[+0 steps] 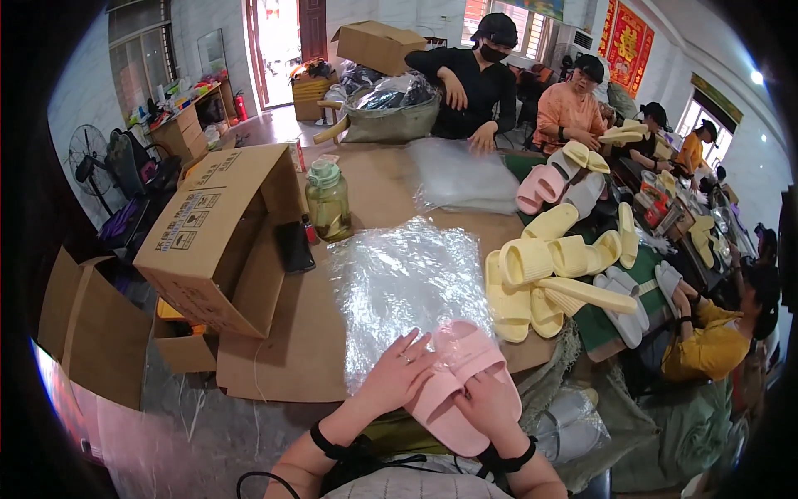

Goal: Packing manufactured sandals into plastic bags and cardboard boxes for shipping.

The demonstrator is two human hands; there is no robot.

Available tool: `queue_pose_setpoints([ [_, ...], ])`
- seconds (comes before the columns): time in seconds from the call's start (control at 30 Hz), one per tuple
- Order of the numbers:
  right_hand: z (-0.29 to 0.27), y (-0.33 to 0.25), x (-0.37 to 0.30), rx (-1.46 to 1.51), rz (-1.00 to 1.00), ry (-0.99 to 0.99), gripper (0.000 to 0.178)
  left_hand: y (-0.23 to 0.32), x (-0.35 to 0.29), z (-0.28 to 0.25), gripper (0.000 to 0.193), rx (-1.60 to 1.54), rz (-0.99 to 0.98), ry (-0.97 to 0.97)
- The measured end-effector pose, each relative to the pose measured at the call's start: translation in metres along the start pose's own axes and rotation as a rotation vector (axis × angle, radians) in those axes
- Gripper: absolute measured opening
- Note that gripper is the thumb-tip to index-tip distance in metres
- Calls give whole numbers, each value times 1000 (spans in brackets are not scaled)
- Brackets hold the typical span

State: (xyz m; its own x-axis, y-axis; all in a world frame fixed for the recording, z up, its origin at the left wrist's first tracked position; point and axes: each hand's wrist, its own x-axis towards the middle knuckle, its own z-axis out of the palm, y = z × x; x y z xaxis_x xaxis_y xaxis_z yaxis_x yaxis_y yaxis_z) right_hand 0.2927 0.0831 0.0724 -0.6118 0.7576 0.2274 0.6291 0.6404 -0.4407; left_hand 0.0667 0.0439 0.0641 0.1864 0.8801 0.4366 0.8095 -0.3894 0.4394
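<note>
A pair of pink slippers (455, 430) lies overlapped at the near edge of the table, close to my body. My right hand (490, 405) grips them, its fingers tucked in at the strap opening. Stretched out beside them, my left hand (397, 376) lies with its fingers apart, over the near edge of the clear plastic bags (407, 291) and against the slippers' left side. The bags form a flat, shiny stack beyond my hands. Whether my left fingertips pinch any film is hard to see.
Yellow slippers (525, 259) are heaped on the right. An open cardboard box (212, 233) stands left, near a black phone (294, 247) and a green-lidded bottle (329, 204). More clear bags (465, 176) lie farther back, by a person in black (474, 91). Other people work along the right.
</note>
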Motion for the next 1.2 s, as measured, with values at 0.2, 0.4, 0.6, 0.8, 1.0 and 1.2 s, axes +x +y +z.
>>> queue_pose_setpoints([
  [0.2,15,-1,23,-109,37,-28,22,8,2,0,35,-97,126,-5],
  [0.4,105,74,63,508,396,166,17,20,6,-10,38,-253,125,-76],
  [0.6,75,15,104,572,171,276,18,19,-8,-17,37,-396,54,-126],
  [0.8,85,-3,85,127,-306,503,14,9,-13,-27,34,-523,-72,-110],
  [1.0,107,1,68,1424,-26,-57,37,5,-16,-6,30,-281,-11,-94],
  [1.2,103,17,71,1115,-12,59,41,17,-12,-15,29,-563,37,-230],
])
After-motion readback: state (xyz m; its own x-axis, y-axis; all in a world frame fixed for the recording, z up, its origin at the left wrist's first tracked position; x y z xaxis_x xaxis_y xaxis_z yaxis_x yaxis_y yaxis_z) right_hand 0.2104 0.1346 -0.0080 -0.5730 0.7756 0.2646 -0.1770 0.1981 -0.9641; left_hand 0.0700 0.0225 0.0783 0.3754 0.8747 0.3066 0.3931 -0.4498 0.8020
